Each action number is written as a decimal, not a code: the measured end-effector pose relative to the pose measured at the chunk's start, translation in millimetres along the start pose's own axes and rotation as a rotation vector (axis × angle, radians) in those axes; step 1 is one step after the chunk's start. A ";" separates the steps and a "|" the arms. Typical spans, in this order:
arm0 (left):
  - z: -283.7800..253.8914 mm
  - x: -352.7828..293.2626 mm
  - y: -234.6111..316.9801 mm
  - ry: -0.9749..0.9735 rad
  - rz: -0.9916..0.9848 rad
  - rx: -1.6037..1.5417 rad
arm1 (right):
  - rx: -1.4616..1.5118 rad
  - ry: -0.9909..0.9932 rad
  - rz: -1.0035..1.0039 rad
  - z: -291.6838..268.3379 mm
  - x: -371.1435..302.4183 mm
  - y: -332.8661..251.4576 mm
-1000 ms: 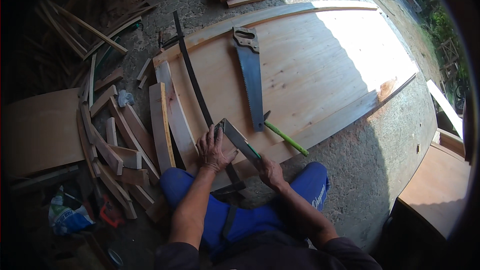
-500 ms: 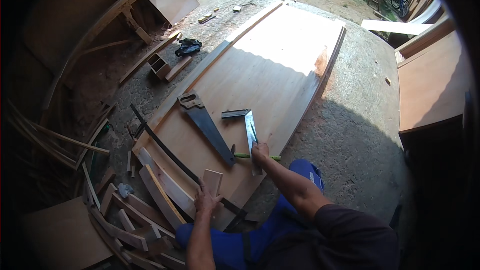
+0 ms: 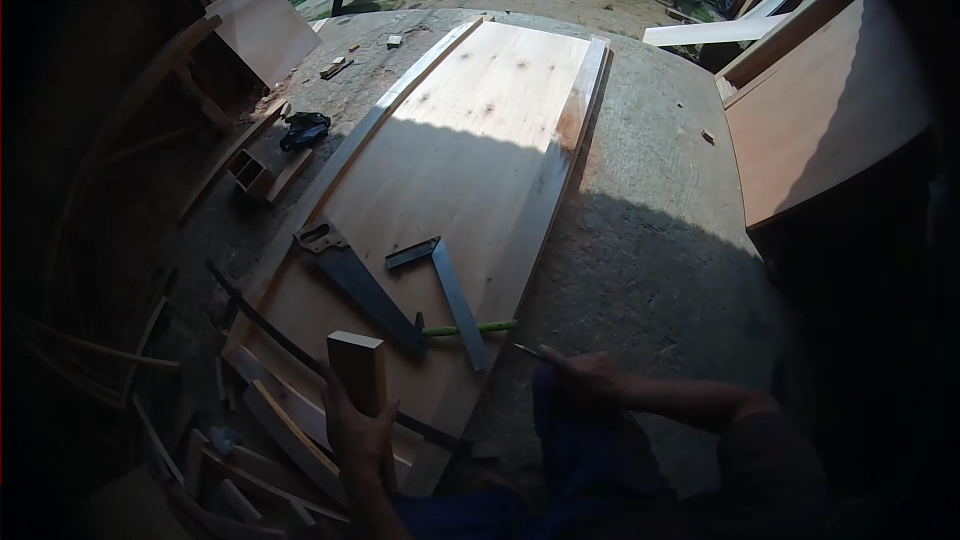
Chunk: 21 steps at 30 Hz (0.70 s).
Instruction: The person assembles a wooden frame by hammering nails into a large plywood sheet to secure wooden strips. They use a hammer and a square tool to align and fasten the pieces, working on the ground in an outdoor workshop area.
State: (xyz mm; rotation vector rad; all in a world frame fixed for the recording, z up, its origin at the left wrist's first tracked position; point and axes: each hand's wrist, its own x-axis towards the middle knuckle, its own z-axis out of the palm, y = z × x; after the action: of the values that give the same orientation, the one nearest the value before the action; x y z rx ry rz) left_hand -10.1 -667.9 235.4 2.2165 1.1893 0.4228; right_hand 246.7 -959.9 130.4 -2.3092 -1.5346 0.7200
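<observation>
Your left hand (image 3: 360,435) grips a wooden block (image 3: 357,368) upright at the near left, over the board's (image 3: 470,140) near end. Your right hand (image 3: 585,375), farther right, pinches a pencil (image 3: 527,349).

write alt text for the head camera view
A seated person's left hand holds up a short wooden block while the right hand grips a pencil at the edge of a large plywood sheet lying on concrete. A handsaw, metal square and green stick lie on the sheet.
</observation>
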 end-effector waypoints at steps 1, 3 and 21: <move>-2.5 -4.2 8.6 0.005 0.029 0.015 | 0.001 -0.056 -0.009 -6.7 -17.2 -14.5; -5.2 -2.8 30.7 -0.059 0.049 -0.022 | 0.020 -0.103 -0.014 -14.0 -53.9 -25.1; -279.0 7.9 218.5 0.571 -0.073 -0.761 | 0.243 0.126 0.346 -170.9 -144.9 -161.9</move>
State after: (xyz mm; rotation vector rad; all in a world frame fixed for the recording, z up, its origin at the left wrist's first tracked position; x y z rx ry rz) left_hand -9.9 -660.3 589.7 1.4183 1.1086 1.2940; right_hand 168.3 -1020.6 388.5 -2.4013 -0.9451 0.7756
